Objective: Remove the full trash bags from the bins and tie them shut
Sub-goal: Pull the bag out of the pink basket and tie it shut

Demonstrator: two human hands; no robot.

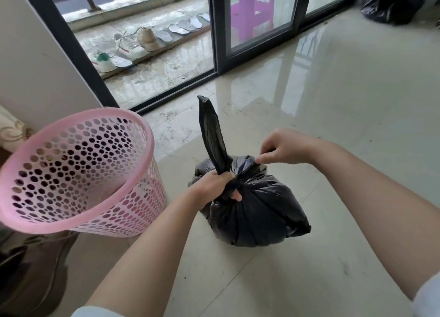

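Currently I'm tying off the black trash bag (252, 209); it's sitting on the tiled floor (345, 116), already out of the pink perforated bin (78, 173), which is standing just to its left, tilted toward me and looking empty as far as I can see inside. My left hand (214, 185) is gripping the gathered neck of the bag, fingers curled tight round it; one long twisted tail of plastic (212, 135) is sticking up and away from that fist. My right hand (283, 147) is pinching a second bit of plastic at the top of the bag, thumb and forefinger pressed together on it, other fingers curled; whether that bit is a second tail or just a fold, I cannot tell. So the step in hand is the knot itself, removal being done for this bag; the neck is looking cinched but I'm judging the knot as not yet finished, since the tail is hanging free. Next move is probably calling for crossing the upright tail over the pinched piece and pulling both apart snug, keeping the left grip low so the neck isn't loosening; thin film may be slipping or tearing if yanked. Another dark bag (392, 6) is lying far off by the sliding glass door (262, 26); shoes (128, 47) are lined up on the balcony beyond.
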